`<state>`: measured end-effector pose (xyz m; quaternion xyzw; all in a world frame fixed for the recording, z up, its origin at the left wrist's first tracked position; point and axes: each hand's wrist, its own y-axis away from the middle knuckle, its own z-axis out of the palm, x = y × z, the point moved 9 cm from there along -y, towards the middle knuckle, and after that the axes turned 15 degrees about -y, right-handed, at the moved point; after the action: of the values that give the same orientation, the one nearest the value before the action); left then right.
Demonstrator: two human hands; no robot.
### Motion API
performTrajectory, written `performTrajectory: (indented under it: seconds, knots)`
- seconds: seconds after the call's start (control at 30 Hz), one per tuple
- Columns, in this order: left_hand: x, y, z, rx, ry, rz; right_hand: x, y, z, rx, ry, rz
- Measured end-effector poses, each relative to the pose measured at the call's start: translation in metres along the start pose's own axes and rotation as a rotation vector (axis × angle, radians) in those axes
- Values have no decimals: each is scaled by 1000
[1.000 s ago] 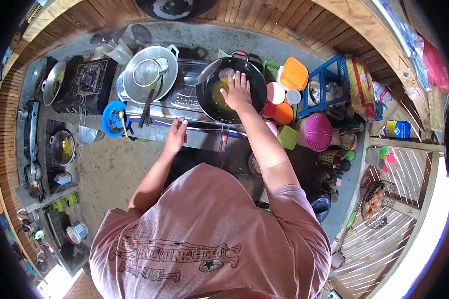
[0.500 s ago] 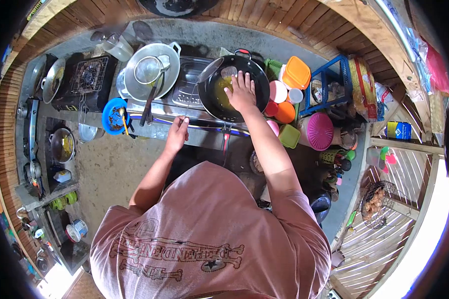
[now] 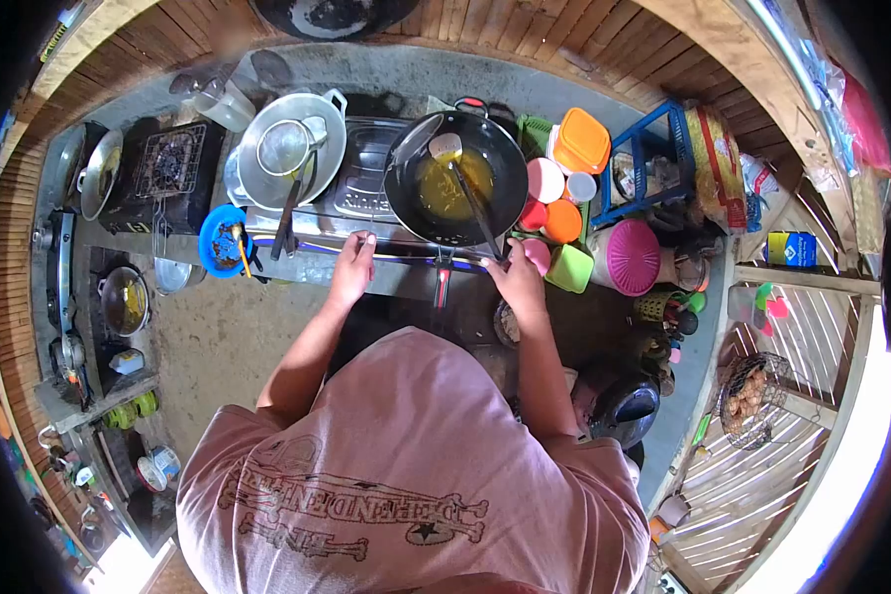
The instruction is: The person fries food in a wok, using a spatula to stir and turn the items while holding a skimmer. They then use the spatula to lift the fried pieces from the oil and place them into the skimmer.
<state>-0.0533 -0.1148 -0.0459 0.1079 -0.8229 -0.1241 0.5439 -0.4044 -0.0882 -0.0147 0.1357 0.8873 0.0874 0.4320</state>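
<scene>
Right hand [image 3: 518, 280]: grip closed on end of spatula [image 3: 472, 206], blade lying in yellow oil [image 3: 444, 190] inside wok [image 3: 513, 178] on stove [image 3: 364, 183]. Left hand [image 3: 351, 263] at stove front edge; grip unreadable. Risk: abrupt levering could slosh oil over rim onto burner, likely flare-up.

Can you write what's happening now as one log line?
right hand: holds spatula; spatula: in wok; wok: yellow liquid; left hand: at stove edge
</scene>
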Motion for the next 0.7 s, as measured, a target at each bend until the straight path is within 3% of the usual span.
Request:
performTrajectory:
  seconds: [0.27, 0.43, 0.47, 0.57, 0.63, 0.7]
  knots:
    - [8, 4, -2, 9, -6, 7, -1, -30, 15, 44, -7, -73]
    - [1, 13, 1, -28, -41, 3, -30, -52, -6, 251, -852, -165]
    - [-1, 14, 1, -19, -50, 0, -32, -55, -2, 221, -978, -46]
    - [-5, 15, 3, -14, -77, 8, -18, -84, 18, 264, -1035, 9]
    - [-3, 16, 3, -19, -99, 13, -27, -84, 6, 289, -936, -94]
    - [-2, 17, 5, -32, -68, 9, -63, -62, -23, 322, -659, -470]
